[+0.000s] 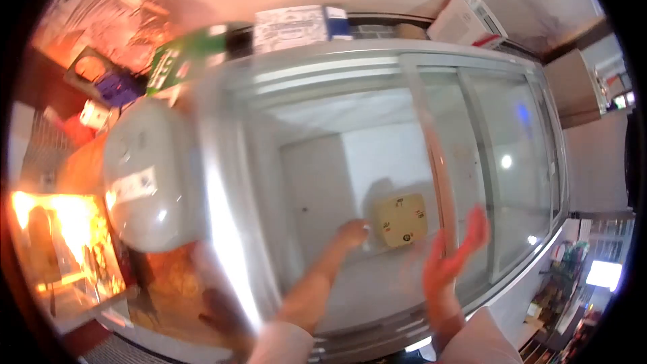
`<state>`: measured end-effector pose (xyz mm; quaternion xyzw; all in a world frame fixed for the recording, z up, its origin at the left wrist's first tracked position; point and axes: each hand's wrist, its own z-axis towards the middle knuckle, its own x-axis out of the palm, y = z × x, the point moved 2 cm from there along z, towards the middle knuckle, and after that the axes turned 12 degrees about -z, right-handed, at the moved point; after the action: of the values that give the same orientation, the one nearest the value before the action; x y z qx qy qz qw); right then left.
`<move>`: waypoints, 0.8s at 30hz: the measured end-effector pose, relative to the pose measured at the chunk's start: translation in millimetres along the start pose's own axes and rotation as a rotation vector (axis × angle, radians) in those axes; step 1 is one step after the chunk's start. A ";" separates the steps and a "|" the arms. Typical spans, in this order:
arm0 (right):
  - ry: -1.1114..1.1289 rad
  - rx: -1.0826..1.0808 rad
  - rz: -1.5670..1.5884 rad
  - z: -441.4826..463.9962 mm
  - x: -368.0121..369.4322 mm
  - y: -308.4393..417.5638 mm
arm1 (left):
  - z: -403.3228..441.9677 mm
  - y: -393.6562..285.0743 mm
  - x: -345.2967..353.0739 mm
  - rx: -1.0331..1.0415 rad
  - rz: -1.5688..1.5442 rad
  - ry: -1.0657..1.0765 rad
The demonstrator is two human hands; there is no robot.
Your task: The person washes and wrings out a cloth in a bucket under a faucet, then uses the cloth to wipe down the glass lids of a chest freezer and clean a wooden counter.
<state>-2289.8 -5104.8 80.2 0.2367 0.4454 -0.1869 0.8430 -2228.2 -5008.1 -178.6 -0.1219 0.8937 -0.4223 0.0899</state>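
A long chest freezer (232,229) with a silver rim lies before me, its left part uncovered. My left hand (352,234) reaches down into that part, its fingers curled together and slightly blurred. A small pale spot shows at the fingertips; whether it is something held cannot be made out. Just right of this hand is a yellowish, round-cornered square thing (400,220) with dark marks on its face. My right hand (455,253) is raised with thumb and fingers apart, beside the frame of the sliding glass lid (515,155). Whether it touches the frame is unclear.
A pale rounded plastic container (151,178) with a white label sits left of the freezer. Along the back stand a green box (185,61), a white and blue box (290,27) and a tilted white box (466,21). A lit screen (604,275) is at the lower right.
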 end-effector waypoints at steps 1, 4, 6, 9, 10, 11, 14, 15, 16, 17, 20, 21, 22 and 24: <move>0.025 0.036 -0.095 -0.6 -12.5 -16.4 | -27.4 -33.3 -20.0 0.062 0.153 -0.059; 0.492 0.228 0.053 -39.9 -13.6 -92.1 | -131.8 -103.3 -58.7 0.133 0.121 -0.200; 0.478 0.309 0.142 -62.9 -0.9 -112.7 | -184.9 -119.0 -66.2 0.342 0.269 -0.437; 0.328 0.204 -0.051 -67.1 20.0 -110.1 | -253.9 -107.1 -73.5 0.398 0.490 -0.539; 0.321 0.176 -0.051 -68.8 23.3 -103.1 | -277.7 -102.8 -76.3 0.403 0.475 -0.563; 0.328 0.120 0.024 -74.6 23.9 -96.7 | -303.2 -96.9 -77.9 0.332 0.549 -0.531; 0.441 -0.007 0.147 -91.3 15.8 -51.7 | -362.8 -80.7 -67.5 0.122 0.734 -0.470; 0.500 0.009 0.286 -98.4 12.3 -24.5 | -380.4 -70.6 -62.6 0.119 0.766 -0.509; 0.563 0.026 0.428 -104.4 8.7 0.5 | -395.7 -62.2 -54.6 0.110 0.798 -0.546; 0.637 -0.068 0.460 -106.8 4.9 24.6 | -415.9 -61.7 -49.7 0.087 0.761 -0.587; 0.729 -0.263 0.480 -121.6 17.8 81.3 | -487.5 -63.5 -26.6 0.111 0.721 -0.757; 0.758 -0.245 0.498 -124.1 14.1 101.4 | -514.1 -75.4 -17.8 0.117 0.524 -0.681; 0.786 -0.227 0.518 -126.2 10.0 120.5 | -541.8 -86.4 -8.7 0.122 0.329 -0.602; 0.767 -0.286 0.539 -135.5 16.5 144.8 | -589.9 -74.6 36.3 0.219 -0.018 -0.476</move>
<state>-2294.6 -4911.5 33.5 0.2773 0.6678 0.2016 0.6607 -2407.8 -4632.2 247.2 -0.2152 0.7952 -0.4767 0.3068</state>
